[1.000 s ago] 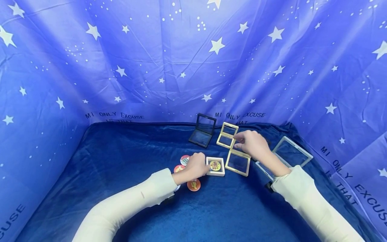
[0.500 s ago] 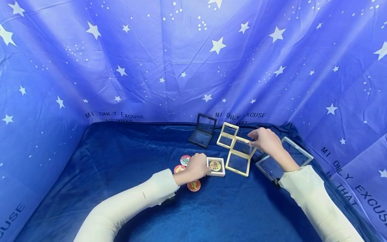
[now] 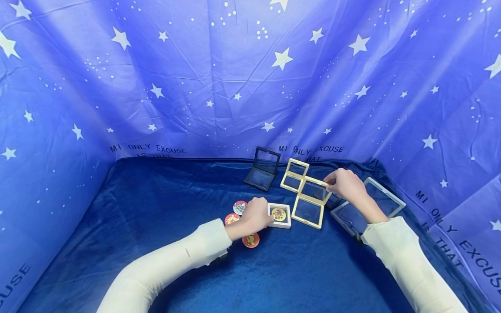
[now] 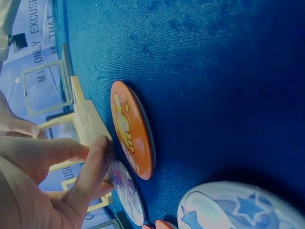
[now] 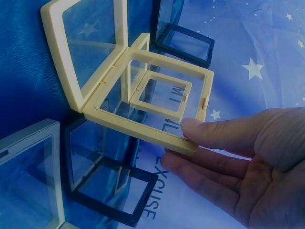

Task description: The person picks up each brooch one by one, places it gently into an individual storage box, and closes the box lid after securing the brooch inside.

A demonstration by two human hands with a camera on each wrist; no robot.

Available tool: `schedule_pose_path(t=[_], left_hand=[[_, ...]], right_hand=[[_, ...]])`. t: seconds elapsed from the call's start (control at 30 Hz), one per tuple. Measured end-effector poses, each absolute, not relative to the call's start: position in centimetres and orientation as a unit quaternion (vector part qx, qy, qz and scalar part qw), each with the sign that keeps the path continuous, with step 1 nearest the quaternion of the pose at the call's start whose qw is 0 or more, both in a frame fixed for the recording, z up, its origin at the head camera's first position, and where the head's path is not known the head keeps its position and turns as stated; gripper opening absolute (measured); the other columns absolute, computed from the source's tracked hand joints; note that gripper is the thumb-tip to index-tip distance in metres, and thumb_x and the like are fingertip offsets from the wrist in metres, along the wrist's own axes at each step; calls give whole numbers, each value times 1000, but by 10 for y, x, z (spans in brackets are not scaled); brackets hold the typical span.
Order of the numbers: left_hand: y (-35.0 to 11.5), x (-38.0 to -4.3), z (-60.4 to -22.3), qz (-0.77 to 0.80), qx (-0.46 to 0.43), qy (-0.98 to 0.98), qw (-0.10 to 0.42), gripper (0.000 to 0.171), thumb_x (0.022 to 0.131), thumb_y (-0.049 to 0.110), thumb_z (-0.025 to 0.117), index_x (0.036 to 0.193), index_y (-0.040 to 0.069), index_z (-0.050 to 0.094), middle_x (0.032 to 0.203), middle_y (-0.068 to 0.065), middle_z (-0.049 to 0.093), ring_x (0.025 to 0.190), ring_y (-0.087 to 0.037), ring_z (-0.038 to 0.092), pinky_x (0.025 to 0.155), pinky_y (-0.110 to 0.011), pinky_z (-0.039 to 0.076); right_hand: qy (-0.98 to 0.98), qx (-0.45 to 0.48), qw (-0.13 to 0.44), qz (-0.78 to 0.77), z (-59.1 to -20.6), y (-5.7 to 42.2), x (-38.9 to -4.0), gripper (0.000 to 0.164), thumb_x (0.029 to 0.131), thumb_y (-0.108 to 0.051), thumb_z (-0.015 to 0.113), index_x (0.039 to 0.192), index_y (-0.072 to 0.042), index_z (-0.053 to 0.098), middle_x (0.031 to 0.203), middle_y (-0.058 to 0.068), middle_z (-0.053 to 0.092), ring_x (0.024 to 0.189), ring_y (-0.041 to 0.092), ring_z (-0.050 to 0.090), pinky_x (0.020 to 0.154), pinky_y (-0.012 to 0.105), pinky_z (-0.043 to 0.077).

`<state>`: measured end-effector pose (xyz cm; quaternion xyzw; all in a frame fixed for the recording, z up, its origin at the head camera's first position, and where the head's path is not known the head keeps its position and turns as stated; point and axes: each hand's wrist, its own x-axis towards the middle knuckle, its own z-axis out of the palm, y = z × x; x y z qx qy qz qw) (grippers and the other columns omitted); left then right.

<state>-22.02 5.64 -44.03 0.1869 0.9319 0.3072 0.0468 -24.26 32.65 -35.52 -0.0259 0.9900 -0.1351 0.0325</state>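
My left hand point(image 3: 255, 216) holds the left edge of a closed white display frame point(image 3: 287, 224) with a round yellow badge point(image 3: 278, 214) inside. In the left wrist view the thumb and a finger meet at the corner of this frame point(image 4: 93, 125). My right hand point(image 3: 348, 188) pinches the raised half of a cream display frame point(image 3: 307, 224), which stands unfolded at its hinge. The right wrist view shows the thumb on the rim of the cream frame point(image 5: 138, 131) and the fingers beneath. Beside my left hand lies an orange badge point(image 3: 251, 240).
A smaller cream frame point(image 3: 290, 188) and a black frame point(image 3: 259, 186) stand unfolded behind. At the right are a dark frame point(image 5: 116, 217) and a large grey one point(image 3: 391, 198). Red badges point(image 3: 239, 207) and a pale blue badge point(image 4: 233, 207) lie on the blue cloth.
My right hand has shifted right along the cream frame's raised half, uncovering more of it, then dipped slightly to its corner. My left hand stays put on the white frame.
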Motion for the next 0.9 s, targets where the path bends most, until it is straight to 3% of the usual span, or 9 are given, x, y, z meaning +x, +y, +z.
schedule_pose_path(t=[0.3,0.67,0.9], left_hand=[[56,-220,-440,309,190,931,37,16,81,10,80,72,5,68,59,-1,64,46,-8,53,43,-20,41],[53,-222,-440,326,199,924,22,33,79,6,80,57,10,55,50,4,50,46,-8,45,44,-20,34],[48,-227,-432,337,199,920,13,29,79,5,79,58,7,60,49,5,49,47,-8,41,45,-20,31]], right_hand=[[986,-40,17,-162,-359,331,-243,21,91,-2,70,109,9,74,97,24,76,80,32,72,68,45,57],[985,-40,14,-166,-363,329,-242,21,92,1,67,110,11,73,99,26,75,83,34,71,72,46,58],[986,-36,13,-165,-362,329,-243,21,91,2,67,110,11,72,100,27,74,84,35,71,72,46,58]])
